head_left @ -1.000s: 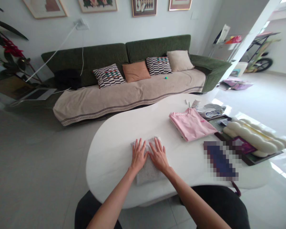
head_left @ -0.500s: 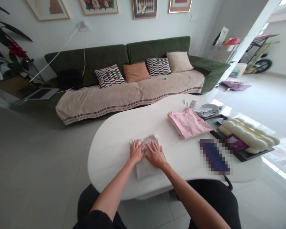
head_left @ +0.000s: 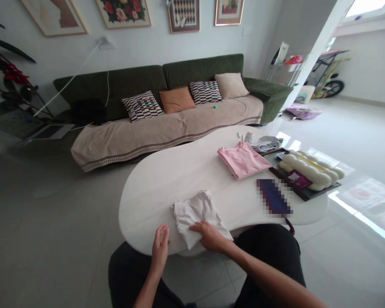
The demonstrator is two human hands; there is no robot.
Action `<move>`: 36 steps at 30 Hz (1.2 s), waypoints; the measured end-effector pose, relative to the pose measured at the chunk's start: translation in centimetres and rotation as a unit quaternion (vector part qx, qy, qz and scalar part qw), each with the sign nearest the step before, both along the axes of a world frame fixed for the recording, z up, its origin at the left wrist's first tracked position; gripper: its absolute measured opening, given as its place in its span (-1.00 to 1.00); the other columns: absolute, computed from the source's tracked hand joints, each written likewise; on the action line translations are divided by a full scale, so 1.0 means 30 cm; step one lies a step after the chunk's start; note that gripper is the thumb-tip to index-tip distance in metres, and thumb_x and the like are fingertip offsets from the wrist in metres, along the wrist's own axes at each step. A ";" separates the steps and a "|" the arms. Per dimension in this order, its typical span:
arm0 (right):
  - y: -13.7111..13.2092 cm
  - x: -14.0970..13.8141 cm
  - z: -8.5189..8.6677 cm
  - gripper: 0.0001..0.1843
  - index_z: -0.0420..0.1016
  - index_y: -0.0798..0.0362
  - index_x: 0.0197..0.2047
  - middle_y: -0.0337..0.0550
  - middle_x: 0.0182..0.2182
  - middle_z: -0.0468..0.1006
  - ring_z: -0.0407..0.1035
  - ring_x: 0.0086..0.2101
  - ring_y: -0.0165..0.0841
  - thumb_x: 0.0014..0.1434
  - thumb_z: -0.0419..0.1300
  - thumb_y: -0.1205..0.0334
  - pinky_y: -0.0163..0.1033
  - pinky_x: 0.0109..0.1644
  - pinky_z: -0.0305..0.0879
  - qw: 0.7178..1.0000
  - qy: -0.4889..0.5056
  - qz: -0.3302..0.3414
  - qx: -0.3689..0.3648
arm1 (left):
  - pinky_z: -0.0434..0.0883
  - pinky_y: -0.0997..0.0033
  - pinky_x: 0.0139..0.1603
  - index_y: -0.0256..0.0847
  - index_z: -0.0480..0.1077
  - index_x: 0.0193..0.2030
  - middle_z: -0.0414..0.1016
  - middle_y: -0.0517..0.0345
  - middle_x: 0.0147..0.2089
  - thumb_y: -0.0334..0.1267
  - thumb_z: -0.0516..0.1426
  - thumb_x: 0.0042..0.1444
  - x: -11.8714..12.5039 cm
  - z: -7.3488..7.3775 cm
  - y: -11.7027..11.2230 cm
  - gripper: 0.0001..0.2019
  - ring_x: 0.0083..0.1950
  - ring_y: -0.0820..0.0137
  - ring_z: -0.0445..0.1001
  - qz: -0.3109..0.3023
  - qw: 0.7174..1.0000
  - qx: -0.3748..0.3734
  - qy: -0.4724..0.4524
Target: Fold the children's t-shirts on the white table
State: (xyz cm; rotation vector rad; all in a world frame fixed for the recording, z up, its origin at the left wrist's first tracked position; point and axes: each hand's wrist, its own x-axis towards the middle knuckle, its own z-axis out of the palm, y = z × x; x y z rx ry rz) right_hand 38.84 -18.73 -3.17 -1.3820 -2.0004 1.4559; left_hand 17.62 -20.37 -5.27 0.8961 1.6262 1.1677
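A folded light grey garment (head_left: 197,211) lies near the front edge of the white table, its near corner reaching to the edge. My right hand (head_left: 210,236) grips its near side, with a finger across the top of the cloth; the fingers beneath are partly hidden. To the left of the garment my left hand (head_left: 161,239) is raised and apart from it, palm turned inward, fingers loosely bent and holding nothing. Farther back on the table lies a folded pink T-shirt (head_left: 244,159), its neckline at the far side.
The rounded white table (head_left: 141,192) also bears a blurred-out dark blue item (head_left: 272,196) with a strap over the edge. Right of it, a dark tray (head_left: 303,194) holds a puffy cream object (head_left: 311,169). Crumpled plastic (head_left: 266,143) lies behind. A green sofa (head_left: 205,66) stands beyond.
Both hands lay flat on the garment before. My left hand has lifted off to the left, and my right hand has slid to the near edge. The view has shifted a little.
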 end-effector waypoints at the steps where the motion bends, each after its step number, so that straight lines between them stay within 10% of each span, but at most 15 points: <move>1: 0.046 -0.011 0.024 -0.41 0.42 0.04 -0.05 0.00 0.04 0.33 0.02 0.12 -0.04 -0.24 0.10 0.50 0.12 0.17 -0.22 0.997 0.055 -0.024 -0.048 | 0.32 0.34 -0.05 -0.13 0.32 -0.11 0.34 0.01 0.04 -0.17 0.12 0.02 0.001 0.001 -0.022 -0.73 0.06 0.27 0.32 0.046 0.996 -0.045 -0.065; 5: 0.267 -0.057 0.110 -0.74 0.43 0.12 -0.29 -0.14 -0.46 0.50 0.37 -0.26 -0.19 -0.12 0.08 0.35 -0.04 -0.11 0.26 0.970 0.179 -0.082 -0.142 | 0.37 0.29 -0.16 -0.27 0.25 -0.12 0.38 -0.16 -0.03 -0.07 0.04 0.09 0.033 0.048 -0.032 -0.68 -0.04 0.22 0.41 0.068 0.914 -0.205 -0.343; 10: 0.454 -0.073 0.222 -0.77 0.31 0.12 -0.26 -0.11 -0.43 0.48 0.40 -0.30 -0.28 -0.04 0.08 0.23 -0.14 -0.16 0.32 0.908 0.348 -0.149 -0.180 | 0.33 0.16 -0.08 -0.41 0.14 0.07 0.31 -0.30 0.04 0.17 -0.10 0.07 0.105 0.157 0.064 -0.35 0.06 0.13 0.33 -0.054 0.834 -0.199 -0.512; 13: 0.427 -0.030 0.227 -0.72 0.28 0.09 -0.20 -0.07 -0.32 0.49 0.38 -0.20 -0.28 -0.02 0.07 0.19 -0.15 -0.09 0.30 0.872 0.418 -0.183 -0.176 | 0.30 0.16 -0.02 -0.35 0.17 0.06 0.36 -0.18 0.00 0.18 -0.12 0.07 0.139 0.172 0.119 -0.37 0.03 0.21 0.35 -0.045 0.832 -0.127 -0.539; 17: 0.217 0.084 0.081 -0.65 0.28 0.10 -0.15 -0.01 -0.24 0.49 0.38 -0.18 -0.22 -0.02 0.08 0.14 -0.13 -0.15 0.33 0.814 0.453 -0.293 -0.216 | 0.34 0.23 -0.08 -0.22 0.30 -0.11 0.44 -0.01 -0.17 0.13 -0.07 0.08 0.182 0.101 0.133 -0.53 -0.15 0.31 0.44 -0.036 0.854 -0.132 -0.502; 21: 0.007 0.236 -0.073 -0.59 0.28 0.07 -0.16 -0.04 -0.23 0.49 0.41 -0.21 -0.24 0.00 0.09 -0.03 -0.17 -0.21 0.33 0.845 0.307 -0.368 -0.238 | 0.37 0.34 -0.17 -0.15 0.28 -0.10 0.45 0.05 -0.12 -0.10 -0.01 0.12 0.222 0.008 0.088 -0.73 -0.21 0.38 0.46 -0.014 0.892 -0.205 -0.402; 25: 0.015 0.350 -0.077 -0.50 0.28 0.08 -0.15 -0.09 -0.30 0.48 0.41 -0.25 -0.29 -0.07 0.13 -0.10 -0.28 -0.29 0.32 0.872 0.187 -0.421 -0.168 | 0.37 0.40 -0.20 -0.14 0.25 -0.05 0.46 0.05 -0.12 -0.25 0.11 0.04 0.260 -0.011 0.037 -0.70 -0.21 0.38 0.48 -0.049 0.926 -0.198 -0.318; 31: 0.174 0.359 -0.022 -0.72 0.36 0.12 -0.39 -0.30 -0.63 0.37 0.27 -0.60 -0.46 -0.19 0.24 0.15 -0.35 -0.52 0.23 0.902 0.133 -0.373 -0.172 | 0.40 0.46 -0.35 -0.08 0.21 -0.02 0.48 0.15 -0.19 -0.32 0.25 -0.14 0.331 0.068 0.021 -0.50 -0.34 0.42 0.48 -0.081 0.942 -0.208 -0.249; 36: 0.299 0.419 0.122 -0.83 0.43 0.15 -0.44 -0.24 -0.54 0.45 0.32 -0.50 -0.48 -0.14 0.18 0.24 -0.39 -0.43 0.27 0.919 0.190 -0.294 -0.183 | 0.43 0.53 -0.44 -0.18 0.32 -0.22 0.44 0.27 -0.37 -0.42 0.24 -0.14 0.369 0.220 0.188 -0.69 -0.53 0.58 0.39 -0.077 0.929 -0.189 -0.309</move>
